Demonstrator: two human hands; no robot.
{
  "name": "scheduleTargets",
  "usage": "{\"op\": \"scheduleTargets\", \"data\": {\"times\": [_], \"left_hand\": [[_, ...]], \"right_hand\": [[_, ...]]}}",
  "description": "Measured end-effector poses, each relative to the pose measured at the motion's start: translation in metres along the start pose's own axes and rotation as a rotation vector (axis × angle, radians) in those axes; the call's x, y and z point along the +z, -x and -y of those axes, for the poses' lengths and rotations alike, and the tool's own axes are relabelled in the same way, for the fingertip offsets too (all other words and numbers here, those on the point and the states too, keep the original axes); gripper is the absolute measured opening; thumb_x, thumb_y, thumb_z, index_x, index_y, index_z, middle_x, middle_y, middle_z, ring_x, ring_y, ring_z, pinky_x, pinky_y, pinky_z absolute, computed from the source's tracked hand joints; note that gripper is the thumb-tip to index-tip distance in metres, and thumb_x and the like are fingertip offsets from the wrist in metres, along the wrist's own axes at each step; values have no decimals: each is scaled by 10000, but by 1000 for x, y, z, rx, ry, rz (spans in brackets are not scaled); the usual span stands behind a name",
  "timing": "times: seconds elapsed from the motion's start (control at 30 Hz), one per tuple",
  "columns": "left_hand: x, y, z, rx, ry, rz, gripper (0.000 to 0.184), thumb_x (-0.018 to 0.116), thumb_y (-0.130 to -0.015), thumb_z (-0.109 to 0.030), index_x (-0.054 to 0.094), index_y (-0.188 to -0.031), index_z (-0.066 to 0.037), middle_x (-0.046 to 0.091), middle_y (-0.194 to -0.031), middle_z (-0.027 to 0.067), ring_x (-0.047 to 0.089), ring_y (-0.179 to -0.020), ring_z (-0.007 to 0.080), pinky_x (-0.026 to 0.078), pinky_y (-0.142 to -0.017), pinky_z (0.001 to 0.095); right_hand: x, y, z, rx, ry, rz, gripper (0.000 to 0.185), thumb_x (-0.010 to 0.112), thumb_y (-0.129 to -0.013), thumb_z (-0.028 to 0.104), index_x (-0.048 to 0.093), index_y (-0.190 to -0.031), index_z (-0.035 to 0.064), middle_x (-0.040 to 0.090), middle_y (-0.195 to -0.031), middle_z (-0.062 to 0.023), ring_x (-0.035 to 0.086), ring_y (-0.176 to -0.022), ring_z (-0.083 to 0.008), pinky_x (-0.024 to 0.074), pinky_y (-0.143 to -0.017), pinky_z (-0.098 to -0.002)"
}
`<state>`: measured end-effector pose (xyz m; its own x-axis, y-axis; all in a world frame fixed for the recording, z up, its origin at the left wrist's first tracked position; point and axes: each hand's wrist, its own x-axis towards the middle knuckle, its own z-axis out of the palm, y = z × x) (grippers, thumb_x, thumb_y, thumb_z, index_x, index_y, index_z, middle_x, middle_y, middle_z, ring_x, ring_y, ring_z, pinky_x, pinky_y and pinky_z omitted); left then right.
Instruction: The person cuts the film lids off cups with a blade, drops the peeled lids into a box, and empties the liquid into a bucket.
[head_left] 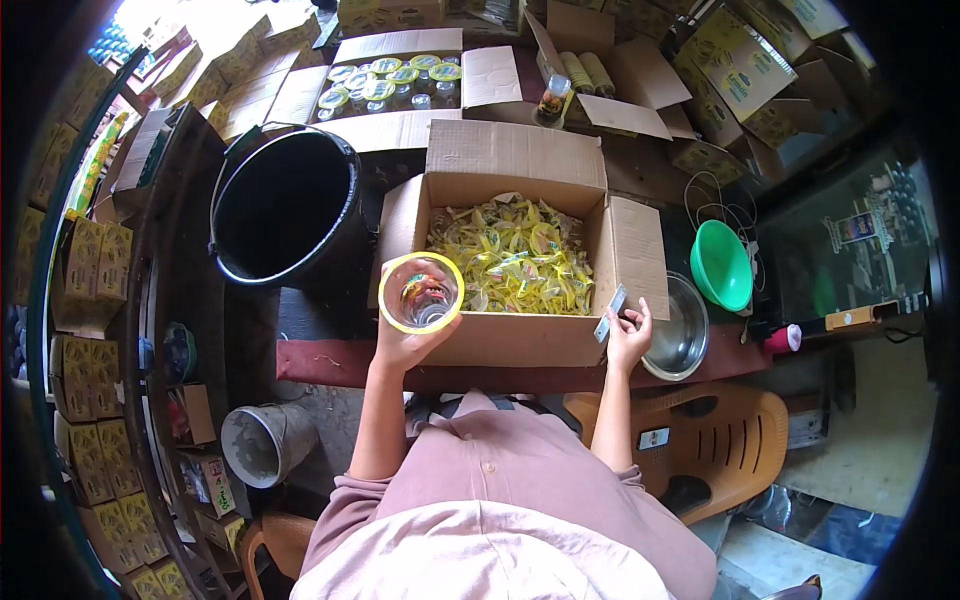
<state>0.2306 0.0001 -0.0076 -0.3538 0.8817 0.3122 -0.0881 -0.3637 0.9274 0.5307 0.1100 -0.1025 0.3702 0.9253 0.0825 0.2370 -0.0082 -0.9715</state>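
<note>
An open carton (pixel 500 342) is holding a heap of yellow packets (pixel 518 262).
At the carton's 8 o'clock, the left hand (pixel 405 346) is curling around a clear, yellow-rimmed jar (pixel 421 296); at 4 o'clock, the right hand (pixel 628 345) is pinching a small flat piece (pixel 603 326). A black bucket (pixel 285 205) is standing at 9 o'clock, a green bowl (pixel 722 266) at 3 o'clock.

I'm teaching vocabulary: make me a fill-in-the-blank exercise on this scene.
The hand holding the clear round container with a yellow rim is the person's ____.
The small wrapped packets in the open brown cardboard box look mostly ____.
The round plastic bowl beside the shiny round metal basin is coloured ____.

Missing words: left; yellow; green.
</note>
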Motion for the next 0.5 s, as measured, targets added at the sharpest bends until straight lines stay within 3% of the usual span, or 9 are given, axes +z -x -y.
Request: {"op": "scheduleTargets", "data": {"times": [0.1,0.23,0.33,0.4,0.47,0.5], "left_hand": [[0,4,-3,11,40,3,662,739,-614,-27,385,-1172,-74,456,-1040,75,509,-965,166,452,-817,290],[-4,8,-7,50,-50,-1,651,732,-629,-62,374,-1173,-49,414,-1093,83,477,-1022,169,437,-846,293],[-7,9,-12,87,-80,20,679,721,-635,-67,337,-1195,-54,404,-1107,90,468,-1040,176,430,-861,303],[-8,10,-16,30,11,45,661,673,-684,-75,283,-1218,-61,398,-1121,103,443,-1083,192,397,-905,326],[-4,10,-23,-22,219,41,592,615,-742,-67,281,-1231,-59,395,-1133,106,421,-1118,201,380,-922,340],[-6,11,-19,-37,187,32,563,576,-776,-58,272,-1250,-63,390,-1152,111,407,-1141,211,366,-935,352]], "right_hand": [[-2,-2,-5,-88,123,-28,616,736,-660,-32,455,-1206,12,500,-893,-83,553,-588,-125,467,-504,-224],[-5,1,2,-153,293,-79,638,792,-616,107,498,-1177,27,491,-887,-69,416,-501,-88,399,-471,-228],[-1,11,30,-391,475,-228,638,770,-623,129,491,-1189,42,461,-899,-58,391,-649,-125,387,-579,-267],[14,30,73,-445,344,-53,614,752,-640,125,492,-1193,67,476,-899,-37,433,-736,-148,389,-651,-284],[42,50,97,-456,42,392,671,771,-614,149,460,-1203,66,510,-1018,-83,491,-938,-186,398,-868,-308],[55,63,114,-531,86,600,685,794,-596,213,469,-1181,66,512,-1119,-108,484,-1034,-220,374,-921,-339]]}}
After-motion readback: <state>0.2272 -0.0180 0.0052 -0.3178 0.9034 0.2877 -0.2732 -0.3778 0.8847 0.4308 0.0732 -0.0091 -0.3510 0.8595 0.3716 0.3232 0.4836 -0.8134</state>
